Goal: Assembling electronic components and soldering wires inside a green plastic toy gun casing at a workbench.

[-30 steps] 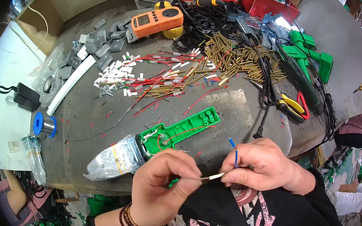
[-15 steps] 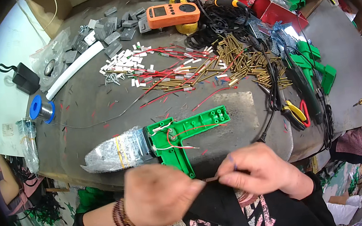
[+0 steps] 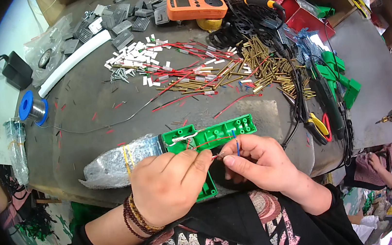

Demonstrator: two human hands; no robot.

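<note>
The left hand (image 3: 172,186) and right hand (image 3: 254,162) pinch together on thin wires (image 3: 219,155) over the green housing (image 3: 210,138) at the desk (image 3: 107,114) edge. Wiring seems underway; seating them needs fine aim.

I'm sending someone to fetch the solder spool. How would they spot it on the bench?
Start at the grey workbench and go to its left edge, below the black power adapter. The solder spool lies there, with a thin strand trailing right. It is the only blue, round reel on the bench.
</note>
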